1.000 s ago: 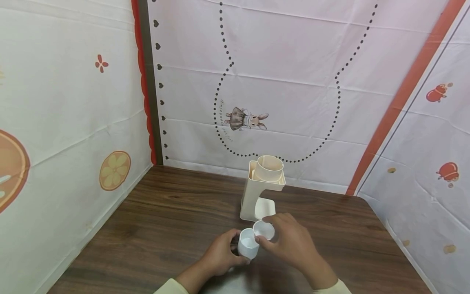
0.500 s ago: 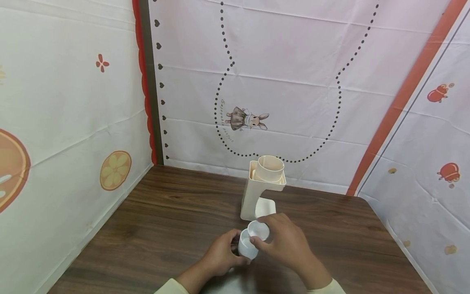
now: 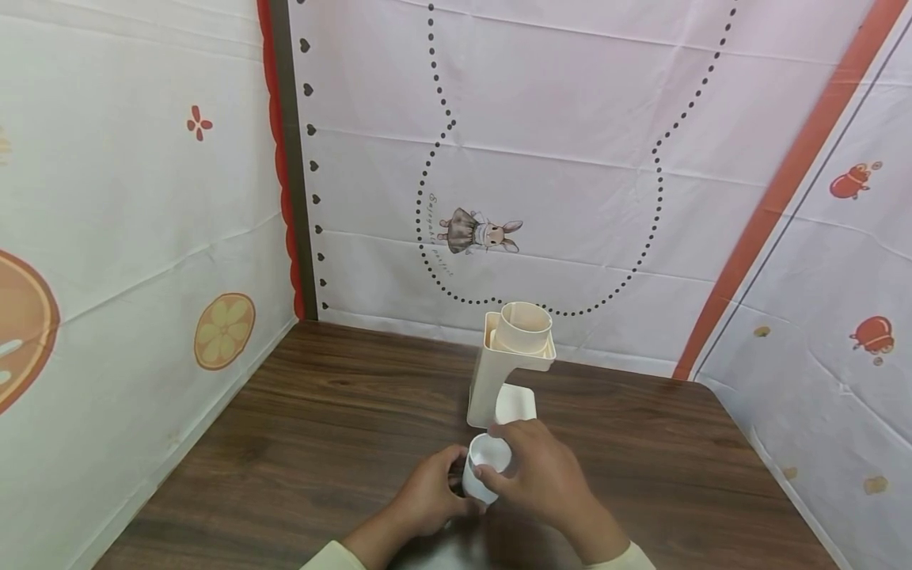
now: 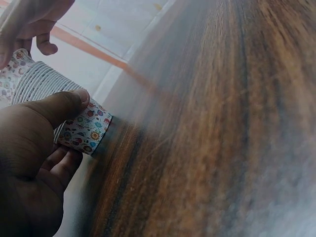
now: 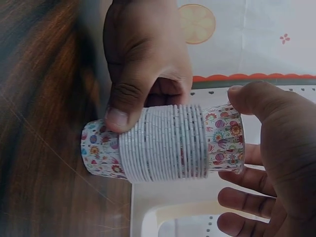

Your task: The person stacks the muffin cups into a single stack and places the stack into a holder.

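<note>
My left hand [image 3: 427, 492] grips a stack of nested paper cups [image 5: 163, 145] low on its side, with the thumb across the lowest cup. White rims run along the stack, and the bottom cup shows a colourful floral print. The stack's base is close over the table in the left wrist view. My right hand [image 3: 545, 479] holds a single floral paper cup [image 5: 224, 138] by its rim, between thumb and fingers. This cup is partway inside the top of the stack, its printed wall showing above the other rims. Its white inside faces up in the head view.
Just behind the hands stands a cream cup dispenser [image 3: 492, 380], with a round tube [image 3: 523, 328] on top and a flat base [image 3: 514, 402]. The brown wooden table [image 3: 342, 412] has printed cloth walls [image 3: 570, 142] at the back and both sides.
My right hand has moved left with the single cup, from beside the stack's mouth to over it, and the cup is now partly inside the stack. My left hand has stayed in place.
</note>
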### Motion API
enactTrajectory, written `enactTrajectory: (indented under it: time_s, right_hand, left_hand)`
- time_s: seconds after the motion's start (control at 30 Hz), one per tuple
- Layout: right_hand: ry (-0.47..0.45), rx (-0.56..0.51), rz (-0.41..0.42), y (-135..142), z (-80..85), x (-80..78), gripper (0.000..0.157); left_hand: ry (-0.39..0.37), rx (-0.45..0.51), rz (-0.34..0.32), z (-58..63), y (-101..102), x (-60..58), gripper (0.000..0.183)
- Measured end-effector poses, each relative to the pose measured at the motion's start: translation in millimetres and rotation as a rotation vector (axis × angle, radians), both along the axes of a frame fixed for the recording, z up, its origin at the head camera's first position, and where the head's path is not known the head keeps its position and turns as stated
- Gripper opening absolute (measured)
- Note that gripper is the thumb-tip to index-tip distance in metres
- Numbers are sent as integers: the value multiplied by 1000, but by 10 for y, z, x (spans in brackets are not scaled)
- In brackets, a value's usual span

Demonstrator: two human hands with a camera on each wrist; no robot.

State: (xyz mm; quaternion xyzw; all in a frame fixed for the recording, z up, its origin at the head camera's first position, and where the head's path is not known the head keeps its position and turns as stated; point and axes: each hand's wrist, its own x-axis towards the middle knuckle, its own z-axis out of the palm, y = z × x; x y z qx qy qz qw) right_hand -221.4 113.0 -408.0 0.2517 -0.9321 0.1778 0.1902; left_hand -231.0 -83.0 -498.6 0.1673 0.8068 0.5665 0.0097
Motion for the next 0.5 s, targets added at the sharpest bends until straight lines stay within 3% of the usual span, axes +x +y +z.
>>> enactTrajectory:
  time_s: [0.5]
  right_hand:
    - [-65, 17, 6, -7, -138, -18, 45]
  left_hand:
    - [27, -107, 33, 5, -15, 1, 60]
